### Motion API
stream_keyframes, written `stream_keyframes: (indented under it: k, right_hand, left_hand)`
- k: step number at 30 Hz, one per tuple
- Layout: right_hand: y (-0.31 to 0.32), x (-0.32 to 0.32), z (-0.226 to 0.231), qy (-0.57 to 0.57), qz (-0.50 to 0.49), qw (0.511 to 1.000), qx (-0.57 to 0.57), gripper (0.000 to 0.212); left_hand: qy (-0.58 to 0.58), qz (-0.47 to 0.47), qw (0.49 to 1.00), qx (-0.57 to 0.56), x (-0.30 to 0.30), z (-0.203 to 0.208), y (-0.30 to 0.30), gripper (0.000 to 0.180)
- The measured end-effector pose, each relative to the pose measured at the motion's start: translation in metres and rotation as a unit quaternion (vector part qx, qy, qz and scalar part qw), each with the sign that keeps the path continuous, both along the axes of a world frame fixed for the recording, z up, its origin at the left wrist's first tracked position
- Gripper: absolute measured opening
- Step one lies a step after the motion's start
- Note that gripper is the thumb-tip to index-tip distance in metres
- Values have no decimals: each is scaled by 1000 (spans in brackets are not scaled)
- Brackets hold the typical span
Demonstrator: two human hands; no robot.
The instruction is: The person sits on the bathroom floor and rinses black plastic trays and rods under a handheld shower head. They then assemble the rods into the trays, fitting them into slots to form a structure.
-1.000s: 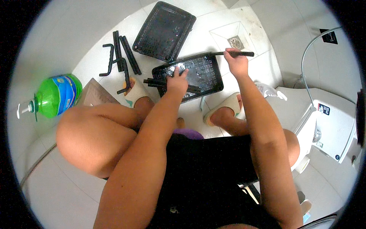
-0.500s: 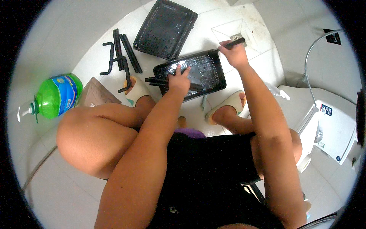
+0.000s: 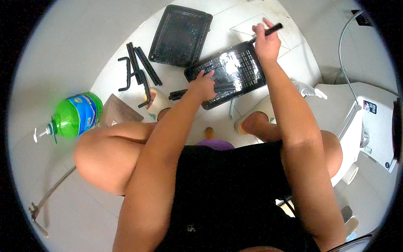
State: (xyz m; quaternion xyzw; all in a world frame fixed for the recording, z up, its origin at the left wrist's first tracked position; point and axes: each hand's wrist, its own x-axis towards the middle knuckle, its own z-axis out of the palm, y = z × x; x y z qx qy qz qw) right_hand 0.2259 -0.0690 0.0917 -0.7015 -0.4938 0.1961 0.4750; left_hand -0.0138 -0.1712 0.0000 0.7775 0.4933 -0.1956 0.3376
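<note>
A black perforated tray, wet and shiny, lies tilted on the tiled floor in front of me. My left hand rests on its left part with the fingers apart. Black tubes run beneath that hand and across the tray's near side. At the tray's far right corner, my right hand is closed around a black tube-like piece. Its lower end comes close to the tray's corner; whether it touches, I cannot tell.
A second black tray lies beyond. Several black tubes and bent bars lie at the left. A green pump bottle and a brown box stand at far left. A white toilet is at right, near a white spray bottle.
The near tray has shifted right and its right end has swung farther away from me. My right hand has moved up and right with the black piece; my left hand has moved slightly right.
</note>
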Motion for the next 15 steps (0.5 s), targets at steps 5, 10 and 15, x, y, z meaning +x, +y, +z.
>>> stream_keyframes:
  k: [5, 10, 15]
  right_hand:
    - [-16, -7, 15, -104, -83, 987, -85, 44]
    - [-11, 20, -1, -7, -100, 985, -142, 50]
    - [-13, 34, -1, 16, 159, 979, -126, 46]
  left_hand:
    - [17, -26, 999, 37, 8, 3, -13, 47]
    - [28, -19, 999, 12, 15, -2, -11, 44]
    - [54, -38, 998, 13, 18, -3, -16, 43]
